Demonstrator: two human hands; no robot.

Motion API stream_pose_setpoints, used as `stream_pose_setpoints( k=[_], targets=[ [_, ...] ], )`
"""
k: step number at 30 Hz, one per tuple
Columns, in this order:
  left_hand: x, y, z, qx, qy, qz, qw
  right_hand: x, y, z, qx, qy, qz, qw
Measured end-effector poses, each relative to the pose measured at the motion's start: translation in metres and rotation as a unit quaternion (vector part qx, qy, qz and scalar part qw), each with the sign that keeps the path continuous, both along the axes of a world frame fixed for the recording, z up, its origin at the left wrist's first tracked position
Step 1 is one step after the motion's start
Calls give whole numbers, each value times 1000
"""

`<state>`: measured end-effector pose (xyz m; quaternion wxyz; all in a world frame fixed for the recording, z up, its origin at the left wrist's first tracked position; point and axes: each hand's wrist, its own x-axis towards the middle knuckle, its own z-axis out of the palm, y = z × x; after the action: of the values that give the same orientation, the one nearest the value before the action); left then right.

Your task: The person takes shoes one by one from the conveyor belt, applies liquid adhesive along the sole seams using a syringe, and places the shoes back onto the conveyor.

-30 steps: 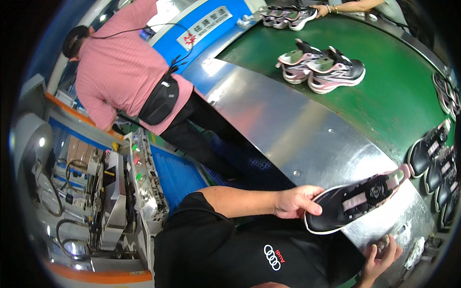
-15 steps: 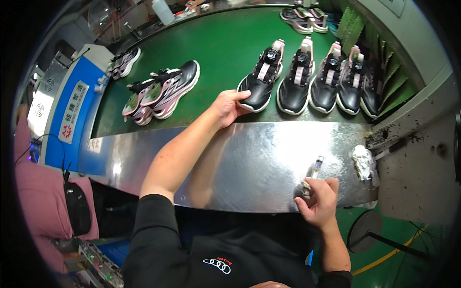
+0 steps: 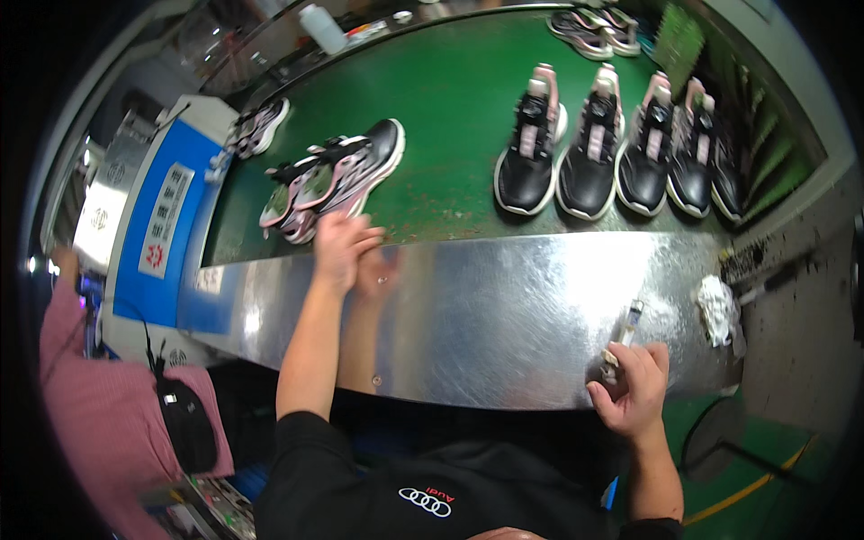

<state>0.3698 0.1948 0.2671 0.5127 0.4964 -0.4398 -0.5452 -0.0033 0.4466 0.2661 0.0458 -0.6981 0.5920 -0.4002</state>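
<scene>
My left hand is over the near edge of the green surface, slightly blurred, fingers spread with nothing in them. It is just in front of a pair of black, pink and grey sneakers lying on their sides; whether it touches them I cannot tell. At the right, my right hand rests by the metal ledge, fingers curled round a slim clear tool with a dark tip. Its lower part is hidden by the fingers. A row of upright black sneakers with pink straps stands at the right.
The green work surface meets a shiny metal ledge. Crumpled white material lies at the ledge's right end. Green bristly strips line the right wall. A blue-fronted machine and a person in pink are at the left.
My left hand has let go of the leftmost upright sneaker and moved left toward the sideways pair. My right hand keeps its hold on the tool. The whole view has shifted slightly.
</scene>
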Motion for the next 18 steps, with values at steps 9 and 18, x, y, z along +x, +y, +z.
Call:
stream_pose_setpoints(
  k=[9, 18],
  targets=[
    [50, -48, -10, -98, -201, 78, 972, 1, 1, -1, 10, -1, 1, 1000],
    [36, -52, 4, -93, -213, -9, 973, 6, 3, 1, 4, 2, -7, 1000]
  ],
)
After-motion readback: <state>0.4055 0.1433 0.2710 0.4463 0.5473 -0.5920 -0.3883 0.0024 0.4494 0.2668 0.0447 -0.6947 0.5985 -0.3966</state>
